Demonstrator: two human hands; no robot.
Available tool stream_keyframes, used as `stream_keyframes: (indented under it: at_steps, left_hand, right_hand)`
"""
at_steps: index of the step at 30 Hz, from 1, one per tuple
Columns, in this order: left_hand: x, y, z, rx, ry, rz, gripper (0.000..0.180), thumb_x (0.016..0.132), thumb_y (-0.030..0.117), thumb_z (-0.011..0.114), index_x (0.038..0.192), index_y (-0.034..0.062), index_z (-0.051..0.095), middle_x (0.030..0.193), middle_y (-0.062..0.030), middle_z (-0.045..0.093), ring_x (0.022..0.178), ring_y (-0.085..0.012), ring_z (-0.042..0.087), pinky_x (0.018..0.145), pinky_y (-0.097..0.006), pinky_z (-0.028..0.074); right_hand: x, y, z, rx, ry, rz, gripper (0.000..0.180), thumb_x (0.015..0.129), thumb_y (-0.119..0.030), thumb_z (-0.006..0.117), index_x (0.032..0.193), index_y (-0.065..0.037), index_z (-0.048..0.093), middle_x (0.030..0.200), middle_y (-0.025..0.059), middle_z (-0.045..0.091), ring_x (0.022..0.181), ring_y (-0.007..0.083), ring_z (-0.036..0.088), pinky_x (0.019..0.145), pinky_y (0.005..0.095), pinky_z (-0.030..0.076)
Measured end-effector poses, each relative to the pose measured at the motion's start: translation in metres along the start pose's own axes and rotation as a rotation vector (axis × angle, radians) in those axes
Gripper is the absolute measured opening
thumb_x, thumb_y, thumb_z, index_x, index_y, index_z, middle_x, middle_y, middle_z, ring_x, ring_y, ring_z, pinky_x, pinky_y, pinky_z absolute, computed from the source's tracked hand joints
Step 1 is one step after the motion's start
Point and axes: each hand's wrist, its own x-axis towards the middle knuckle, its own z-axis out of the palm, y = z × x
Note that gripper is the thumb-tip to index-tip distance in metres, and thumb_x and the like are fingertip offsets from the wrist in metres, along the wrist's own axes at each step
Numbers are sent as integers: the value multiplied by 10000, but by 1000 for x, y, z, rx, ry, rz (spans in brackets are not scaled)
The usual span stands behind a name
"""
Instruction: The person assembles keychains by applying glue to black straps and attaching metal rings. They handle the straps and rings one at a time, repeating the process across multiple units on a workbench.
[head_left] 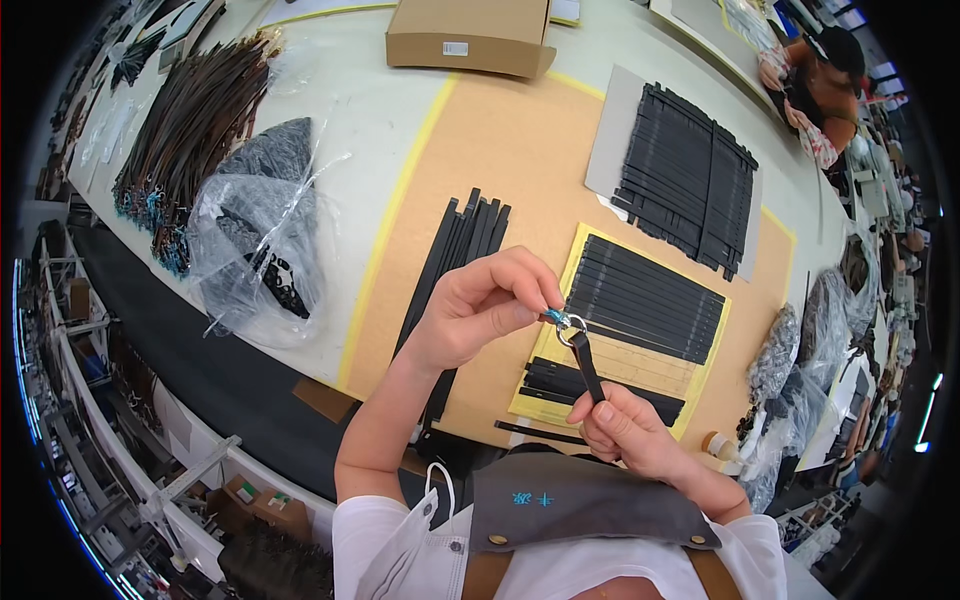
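Note:
My left hand (pixel 490 305) pinches a small blue clasp with a metal ring (pixel 566 323) at the top end of a short black strap (pixel 586 366). My right hand (pixel 625 428) grips the lower end of that strap, holding it upright above the table's near edge. Under the hands lies a yellow sheet (pixel 640 365) covered with rows of flat black strips (pixel 645 298). A bundle of long black strips (pixel 455 262) lies just left of my left hand on the tan board (pixel 500 160).
A grey card with more black strips (pixel 688 178) sits at the back right. A cardboard box (pixel 470 38) stands at the far edge. Clear plastic bags of black parts (pixel 262 240) and a pile of brown straps (pixel 195 110) lie left. Another person (pixel 825 85) works at top right.

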Motion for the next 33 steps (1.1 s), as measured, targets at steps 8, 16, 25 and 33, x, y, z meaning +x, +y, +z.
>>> stream_keyframes:
  at_steps: [8, 16, 25, 33]
  left_hand:
    - [1, 4, -2, 13, -25, 43, 127, 900, -82, 577, 965, 21, 614, 1058, -131, 607, 994, -181, 586, 873, -305, 476]
    - [-1, 4, 0, -6, -31, 57, 125, 896, -80, 581, 951, 26, 617, 1060, -134, 614, 1002, -185, 589, 884, -308, 471]
    - [-4, 5, 2, -47, -46, 58, 113, 881, -72, 598, 922, 32, 612, 1062, -147, 614, 1006, -193, 587, 879, -315, 469]
    - [-8, 5, 3, -43, -36, 61, 133, 852, -84, 623, 923, 28, 607, 1053, -144, 607, 990, -186, 582, 856, -303, 468]
  right_hand:
    - [3, 1, 4, -118, 44, -23, 362, 1066, -312, 387, 1172, -1, 540, 655, -57, 366, 563, 43, 307, 519, 204, 289]
    - [0, 1, 5, -168, 49, -24, 362, 1067, -313, 385, 1166, -7, 551, 645, -57, 379, 554, 42, 320, 519, 203, 293]
    - [-3, 0, 8, -195, 65, -28, 348, 1068, -305, 384, 1148, -15, 560, 645, -55, 387, 556, 39, 324, 518, 204, 298]
    - [-5, 2, 8, -185, 55, 7, 346, 1065, -314, 393, 1140, -23, 563, 663, -53, 384, 566, 44, 321, 519, 208, 294]
